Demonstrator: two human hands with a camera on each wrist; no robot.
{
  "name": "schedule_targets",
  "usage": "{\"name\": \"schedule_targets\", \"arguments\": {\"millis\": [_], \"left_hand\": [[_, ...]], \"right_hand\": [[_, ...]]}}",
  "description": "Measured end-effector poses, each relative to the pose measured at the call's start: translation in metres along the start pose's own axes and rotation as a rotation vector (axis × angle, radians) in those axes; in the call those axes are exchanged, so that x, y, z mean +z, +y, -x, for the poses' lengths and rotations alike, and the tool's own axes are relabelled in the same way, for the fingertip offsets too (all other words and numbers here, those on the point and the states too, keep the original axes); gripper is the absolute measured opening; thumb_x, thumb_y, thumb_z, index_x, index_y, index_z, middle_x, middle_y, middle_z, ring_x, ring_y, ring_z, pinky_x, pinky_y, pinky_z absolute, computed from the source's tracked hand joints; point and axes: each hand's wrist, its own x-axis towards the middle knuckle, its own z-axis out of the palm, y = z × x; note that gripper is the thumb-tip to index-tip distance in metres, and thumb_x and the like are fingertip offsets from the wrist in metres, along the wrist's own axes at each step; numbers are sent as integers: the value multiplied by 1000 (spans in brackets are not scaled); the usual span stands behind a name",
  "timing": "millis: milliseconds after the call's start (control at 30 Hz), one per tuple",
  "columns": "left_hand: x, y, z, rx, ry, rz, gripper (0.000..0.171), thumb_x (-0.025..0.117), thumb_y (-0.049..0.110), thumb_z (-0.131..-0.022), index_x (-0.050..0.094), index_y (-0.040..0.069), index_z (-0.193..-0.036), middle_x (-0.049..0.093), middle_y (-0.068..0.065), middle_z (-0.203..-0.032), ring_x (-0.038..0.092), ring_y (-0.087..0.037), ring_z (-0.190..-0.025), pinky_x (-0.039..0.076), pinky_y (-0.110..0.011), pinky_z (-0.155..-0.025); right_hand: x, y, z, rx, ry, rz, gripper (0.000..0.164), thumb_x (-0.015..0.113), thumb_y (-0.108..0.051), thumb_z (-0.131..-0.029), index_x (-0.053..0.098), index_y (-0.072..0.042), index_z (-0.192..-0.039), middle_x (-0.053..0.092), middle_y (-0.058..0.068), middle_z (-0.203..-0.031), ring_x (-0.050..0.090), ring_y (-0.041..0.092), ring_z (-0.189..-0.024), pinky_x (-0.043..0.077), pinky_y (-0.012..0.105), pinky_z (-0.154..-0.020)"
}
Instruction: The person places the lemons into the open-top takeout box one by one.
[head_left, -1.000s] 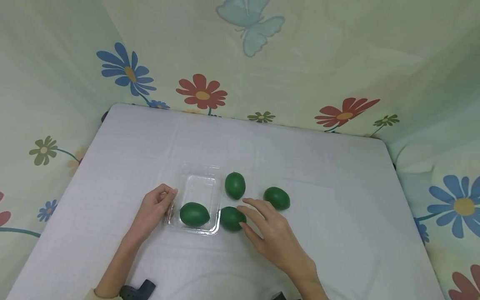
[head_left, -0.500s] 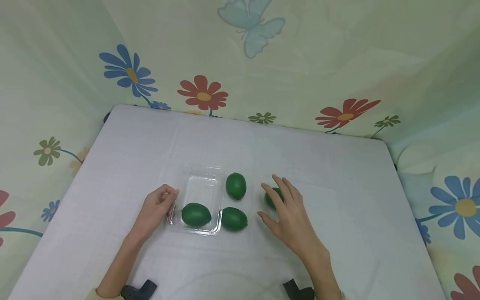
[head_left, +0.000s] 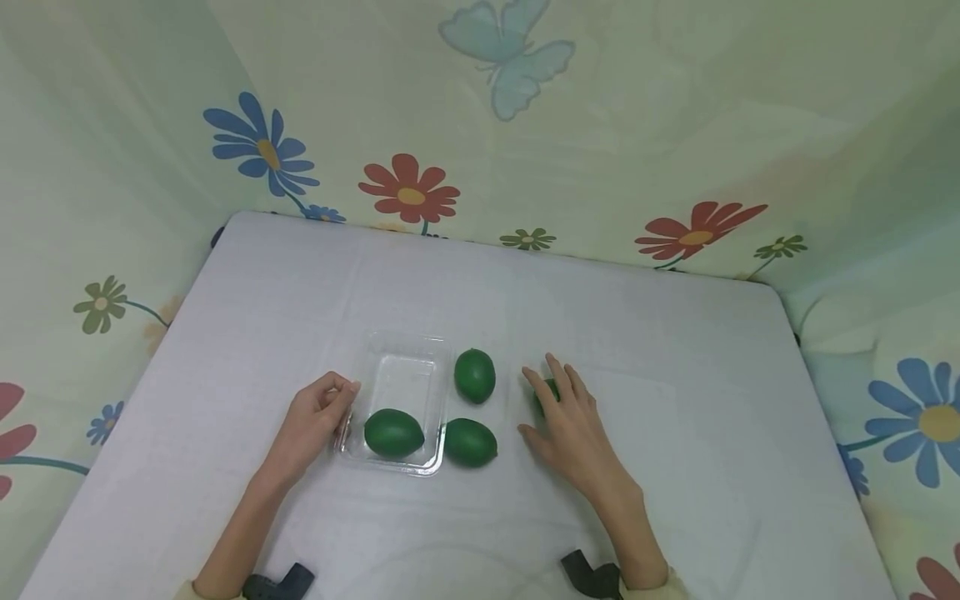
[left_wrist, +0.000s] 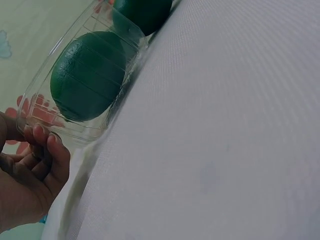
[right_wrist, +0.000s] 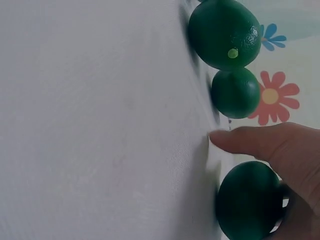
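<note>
A clear plastic container (head_left: 402, 379) lies on the white table with one green lime (head_left: 393, 433) inside, at its near end. My left hand (head_left: 311, 417) pinches the container's left rim; the left wrist view shows fingertips at the clear edge (left_wrist: 31, 120). Just right of the container rests a second lime (head_left: 470, 442), and behind it a third (head_left: 475, 376). Farther right, my right hand (head_left: 573, 437) reaches over another lime (right_wrist: 248, 200), mostly covered by its spread fingers. In the right wrist view the thumb (right_wrist: 255, 140) stands straight, apart from that lime.
The white cloth-covered table (head_left: 712, 400) extends well to both sides. A flowered curtain (head_left: 600, 133) hangs behind it and at the sides. Dark wrist devices (head_left: 279, 582) show near both forearms.
My right hand has moved right, from the lime beside the container to the far-right lime, and now covers more of it. The left hand still holds the container's rim.
</note>
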Motion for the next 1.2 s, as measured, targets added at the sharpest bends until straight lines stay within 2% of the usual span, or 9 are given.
{"name": "schedule_targets", "arguments": {"millis": [167,367,667,1200], "left_hand": [[0,1,0,5,2,-5,36,56,35,-107,57,-1,-106,51,-1,-64,45,-13,-57,40,-27,-54],[-1,0,0,10,6,-1,36,56,35,-107,57,-1,-106,50,0,-64,47,-14,-59,41,-27,-56],[0,1,1,16,8,-1,34,56,32,-107,57,-2,-104,49,-1,-63,45,-14,-57,40,-28,-54],[0,-1,1,15,14,-13,34,56,33,-107,58,-1,-105,50,-1,-64,44,-13,-57,40,-28,-54]], "right_hand": [[0,3,4,33,28,12,67,85,-6,-81,57,-5,-141,45,28,-151,50,52,-131,50,66,-93],[-1,5,6,23,70,-2,57,81,1,-83,59,-4,-136,54,27,-135,60,47,-116,57,56,-84],[1,7,7,16,87,-16,56,83,0,-82,61,-4,-133,56,25,-130,61,45,-112,59,54,-77],[-9,1,8,-13,140,-43,57,85,-2,-82,61,-4,-133,57,23,-127,64,41,-108,60,48,-77]]}}
